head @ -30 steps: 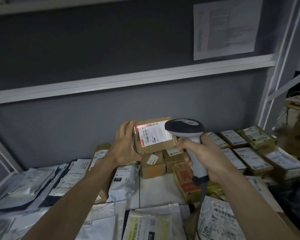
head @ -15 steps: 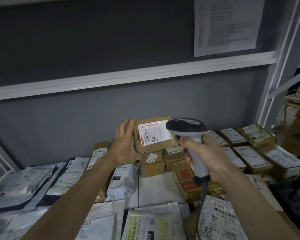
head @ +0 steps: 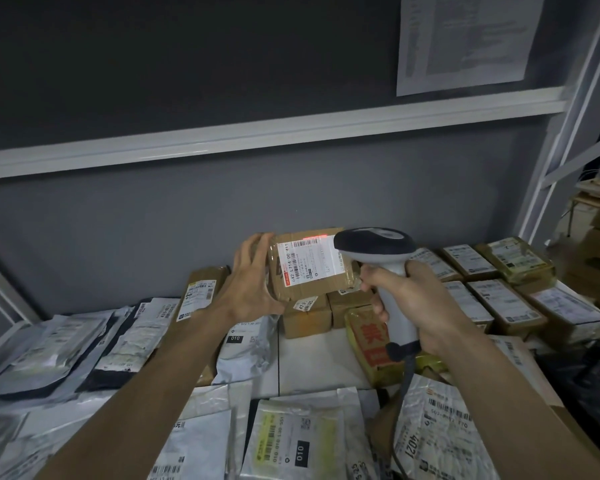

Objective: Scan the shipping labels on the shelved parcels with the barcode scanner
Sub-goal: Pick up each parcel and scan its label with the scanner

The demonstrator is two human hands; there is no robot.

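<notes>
Two hands busy: left hand [head: 253,285] props box [head: 309,268] tilted, label [head: 312,259] facing scanner [head: 378,251]; right hand [head: 416,303] grips scanner, red line near label's top.

Open patch: bare white shelf [head: 314,358] shows between the small brown boxes [head: 303,318] and the front mailers [head: 291,441], room to pass.
Left side: grey poly bags [head: 49,355] overlap, no gaps.
Right side: labelled cartons [head: 506,303] packed edge to edge.
Centre: raised parcel [head: 310,268], both hands and scanner [head: 378,247] block the back.
Above: open air under the white rail [head: 257,133].
</notes>
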